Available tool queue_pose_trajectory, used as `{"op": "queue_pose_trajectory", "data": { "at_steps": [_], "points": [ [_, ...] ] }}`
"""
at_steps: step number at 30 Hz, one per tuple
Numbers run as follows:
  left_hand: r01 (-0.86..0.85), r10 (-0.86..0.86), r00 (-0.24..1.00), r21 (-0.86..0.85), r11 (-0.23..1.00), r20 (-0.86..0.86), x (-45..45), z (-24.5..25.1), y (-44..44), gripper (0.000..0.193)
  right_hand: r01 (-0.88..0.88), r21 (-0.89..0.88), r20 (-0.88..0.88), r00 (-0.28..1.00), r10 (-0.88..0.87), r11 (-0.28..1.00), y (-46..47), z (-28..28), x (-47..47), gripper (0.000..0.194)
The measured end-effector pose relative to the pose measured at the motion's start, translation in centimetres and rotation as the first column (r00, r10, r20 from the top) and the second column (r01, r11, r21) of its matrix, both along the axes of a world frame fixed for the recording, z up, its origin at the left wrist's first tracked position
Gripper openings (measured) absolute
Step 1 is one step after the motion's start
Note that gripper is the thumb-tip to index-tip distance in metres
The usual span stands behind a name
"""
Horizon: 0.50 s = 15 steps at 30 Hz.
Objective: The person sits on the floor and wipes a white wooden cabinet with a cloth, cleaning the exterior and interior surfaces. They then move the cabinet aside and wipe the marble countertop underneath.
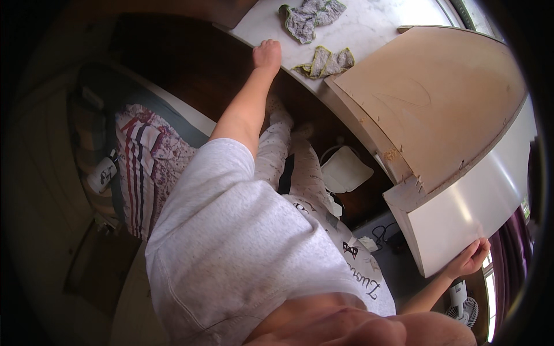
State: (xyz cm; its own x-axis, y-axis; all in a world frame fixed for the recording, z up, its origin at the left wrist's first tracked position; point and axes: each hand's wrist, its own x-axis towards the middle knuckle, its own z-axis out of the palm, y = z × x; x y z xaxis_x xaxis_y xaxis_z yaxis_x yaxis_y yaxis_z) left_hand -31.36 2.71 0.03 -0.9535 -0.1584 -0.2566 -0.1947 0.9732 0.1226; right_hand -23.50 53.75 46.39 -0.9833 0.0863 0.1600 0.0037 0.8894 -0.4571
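With its fingers curled, my left hand (267, 55) rests at the edge of a white marble-patterned tabletop (259, 27); whether it grips the edge is unclear. My right hand (468, 258) is at the near edge of a glossy white panel (465, 216). Its fingers are bent and close together, and the frame does not settle whether they grip the panel. A large brown board (437, 95) lies over part of the white panel, with rough edges and crumbs along its side. Two crumpled grey cloths lie beyond it, one with dark trim (309, 19) and one with yellow-green trim (329, 62).
A pale seat (347, 169) stands below the tabletop edge. On the left, a striped and floral cloth (145, 168) lies near a white bottle (103, 174). A black cable (381, 233), a small white fan (465, 309) and a purple curtain (510, 259) are at lower right.
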Motion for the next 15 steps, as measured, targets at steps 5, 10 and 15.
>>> {"op": "queue_pose_trajectory", "data": {
  "at_steps": [5,10,15],
  "points": [
    [-0.202,0.197,0.979,0.102,0.974,0.057,1.6,1.3,0.4,0.017,0.001,-0.05,-0.003,1.0,-0.001,0.999,1.1,-0.1,0.3,0.007],
    [-0.354,0.359,0.933,0.3,0.886,0.043,2.2,1.6,0.8,0.013,-0.015,-0.058,0.013,1.0,0.015,0.998,1.9,0.1,0.5,0.006],
    [-0.267,0.297,0.95,0.243,0.933,-0.099,2.0,1.3,1.5,0.02,-0.013,-0.028,-0.02,1.0,0.012,1.0,1.6,0.0,0.4,0.007]
  ]
}}
